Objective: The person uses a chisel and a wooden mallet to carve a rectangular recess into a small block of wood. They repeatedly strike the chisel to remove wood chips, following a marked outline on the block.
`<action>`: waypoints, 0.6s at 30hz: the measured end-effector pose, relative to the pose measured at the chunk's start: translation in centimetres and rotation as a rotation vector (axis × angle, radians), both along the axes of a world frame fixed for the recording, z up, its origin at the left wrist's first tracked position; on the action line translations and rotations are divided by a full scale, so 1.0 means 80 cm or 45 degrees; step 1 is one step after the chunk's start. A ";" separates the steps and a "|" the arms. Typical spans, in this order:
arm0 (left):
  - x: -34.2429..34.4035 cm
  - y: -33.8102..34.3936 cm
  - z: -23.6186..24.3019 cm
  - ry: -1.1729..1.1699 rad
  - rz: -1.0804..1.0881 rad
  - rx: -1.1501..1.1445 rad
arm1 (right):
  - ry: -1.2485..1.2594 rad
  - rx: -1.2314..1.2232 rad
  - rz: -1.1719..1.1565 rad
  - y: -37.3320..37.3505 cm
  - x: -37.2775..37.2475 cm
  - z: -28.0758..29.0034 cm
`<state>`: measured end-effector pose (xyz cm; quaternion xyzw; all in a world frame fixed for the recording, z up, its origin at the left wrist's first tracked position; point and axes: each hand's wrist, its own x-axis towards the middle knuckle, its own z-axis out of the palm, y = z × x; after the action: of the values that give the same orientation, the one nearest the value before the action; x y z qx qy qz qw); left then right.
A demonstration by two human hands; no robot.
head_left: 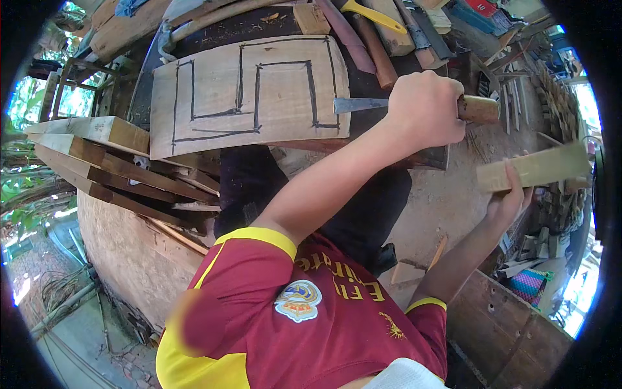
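Note:
My left hand [424, 107] is closed around the wooden handle of a chisel [359, 105], held sideways with its blade pointing left over the right end of a pale wooden board [285, 97]. The board bears dark hand-drawn stepped outlines and lies on the workbench in front of me. Whether the blade touches it, I cannot tell. At the right, lower than the bench top, my right hand [508, 201] grips a pale rectangular wooden block [538, 165], slightly blurred.
Behind the board are a yellow-handled tool [372, 16], wooden handles [382, 71] and offcuts [311, 19]. Stacked timber lengths [123, 136] extend at the left. A dirt floor [473, 146] with scraps shows at the right, and a wooden box [492, 305] stands at lower right.

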<state>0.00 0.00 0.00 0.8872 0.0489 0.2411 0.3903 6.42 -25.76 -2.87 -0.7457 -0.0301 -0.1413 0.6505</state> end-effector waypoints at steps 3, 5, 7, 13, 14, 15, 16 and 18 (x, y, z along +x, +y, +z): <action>-0.003 0.009 -0.004 0.045 -0.020 0.049 | -0.251 -0.170 -0.020 0.037 -0.016 -0.020; -0.003 0.007 -0.004 0.061 -0.021 0.037 | -0.439 -1.044 0.012 0.045 -0.029 0.001; -0.005 0.002 -0.006 0.037 -0.016 0.037 | -0.521 -0.980 0.072 0.017 -0.015 0.010; 0.000 -0.001 -0.005 -0.017 -0.013 0.028 | -0.222 -0.361 -0.165 -0.016 -0.011 0.016; 0.001 -0.002 -0.007 -0.018 -0.013 0.033 | -0.206 -0.090 -0.157 -0.007 -0.012 0.007; 0.001 -0.003 -0.007 -0.034 -0.011 0.046 | -0.192 0.187 -0.157 0.005 -0.015 0.001; 0.000 -0.003 -0.009 -0.044 0.011 0.065 | -0.249 0.012 -0.160 0.014 -0.015 -0.012; -0.002 0.002 -0.016 -0.021 0.048 0.109 | -0.434 -0.741 -0.026 0.029 -0.027 -0.007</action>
<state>-0.16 0.13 -1.28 0.9000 0.0521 0.2577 0.3476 4.28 -23.44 -3.39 -0.8660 -0.1702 -0.2561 0.3944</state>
